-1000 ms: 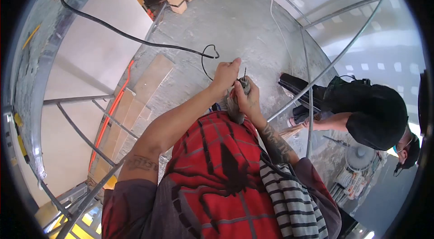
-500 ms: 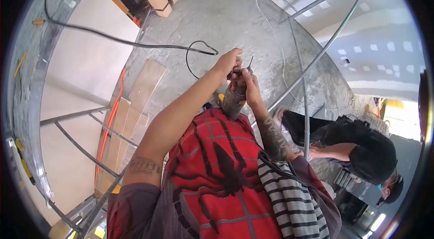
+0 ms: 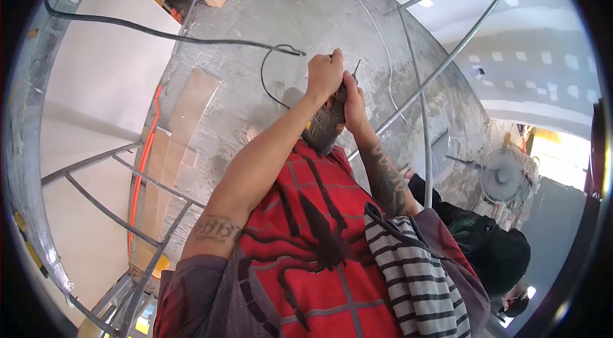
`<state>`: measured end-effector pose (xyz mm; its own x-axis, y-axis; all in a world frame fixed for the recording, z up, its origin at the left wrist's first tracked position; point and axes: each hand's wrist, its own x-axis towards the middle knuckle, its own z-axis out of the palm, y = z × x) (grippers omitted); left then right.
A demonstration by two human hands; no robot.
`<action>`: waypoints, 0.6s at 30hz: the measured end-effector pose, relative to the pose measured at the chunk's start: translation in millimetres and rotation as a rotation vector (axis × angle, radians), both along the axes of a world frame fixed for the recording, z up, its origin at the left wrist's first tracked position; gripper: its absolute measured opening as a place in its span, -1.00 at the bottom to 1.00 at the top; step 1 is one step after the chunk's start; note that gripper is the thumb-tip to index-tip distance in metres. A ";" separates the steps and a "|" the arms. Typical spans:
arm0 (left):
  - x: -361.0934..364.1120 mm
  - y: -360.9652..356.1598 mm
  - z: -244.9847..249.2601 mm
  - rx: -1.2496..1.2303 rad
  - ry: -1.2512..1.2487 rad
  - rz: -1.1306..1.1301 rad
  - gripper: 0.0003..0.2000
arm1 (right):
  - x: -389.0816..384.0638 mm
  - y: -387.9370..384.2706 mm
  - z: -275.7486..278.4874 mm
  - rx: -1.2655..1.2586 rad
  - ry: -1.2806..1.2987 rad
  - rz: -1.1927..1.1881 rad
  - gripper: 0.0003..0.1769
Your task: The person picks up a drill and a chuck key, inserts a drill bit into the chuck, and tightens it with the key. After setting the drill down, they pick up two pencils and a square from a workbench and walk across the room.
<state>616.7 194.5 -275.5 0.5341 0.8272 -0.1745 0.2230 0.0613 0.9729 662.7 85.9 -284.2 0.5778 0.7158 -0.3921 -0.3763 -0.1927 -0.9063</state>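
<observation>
Close in front of my chest is a dark power drill (image 3: 324, 127) with small yellow marks. Its thin bit (image 3: 357, 66) points up and away from me. My right hand (image 3: 354, 105) is wrapped round the drill's front part, thumb along it near the bit. My left hand (image 3: 325, 76) is closed in a fist against the drill's front end, beside the right hand. Whatever lies inside that fist is hidden by its fingers. A thin black cord (image 3: 265, 79) loops on the far side of my left forearm.
Metal scaffold bars (image 3: 447, 60) cross on my right, and more bars (image 3: 115, 200) stand on my left. A thick black cable (image 3: 172, 36) hangs at upper left. Below are boards (image 3: 185, 117) on the concrete floor. A person in black (image 3: 488, 248) and a fan (image 3: 501, 175) are at right.
My left fist has turned and risen a little at the drill's front. The drill stays in my right hand. The view has shifted, the person has moved lower right, and the fan now shows.
</observation>
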 end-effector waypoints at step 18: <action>-27.0 3.5 -0.6 -0.024 0.029 -0.246 -0.51 | 11.1 -25.0 0.2 0.260 0.027 0.338 -0.47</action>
